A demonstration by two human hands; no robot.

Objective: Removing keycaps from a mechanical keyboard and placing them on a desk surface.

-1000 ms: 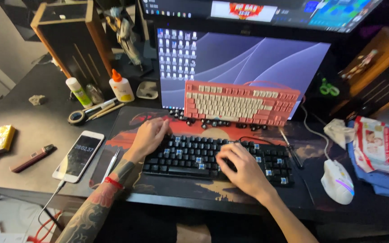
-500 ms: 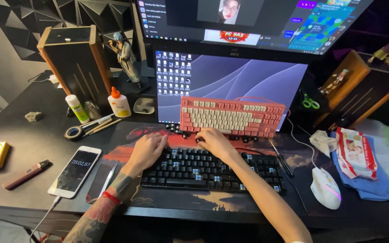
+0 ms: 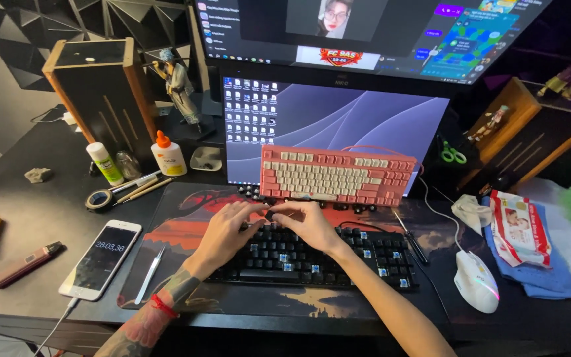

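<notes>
At the centre of the frame both hands met over the top rows of the black keyboard [image 3: 312, 254] on the table [image 3: 41, 205]. The left hand [image 3: 223, 231] and right hand [image 3: 305, 221] pinched together around a small dark piece, seemingly a keycap. Several keys were already off, blue switches bared lower right, loose caps lying just above. Most keys remained in place. The pink keyboard [image 3: 337, 173] leaned behind.
</notes>
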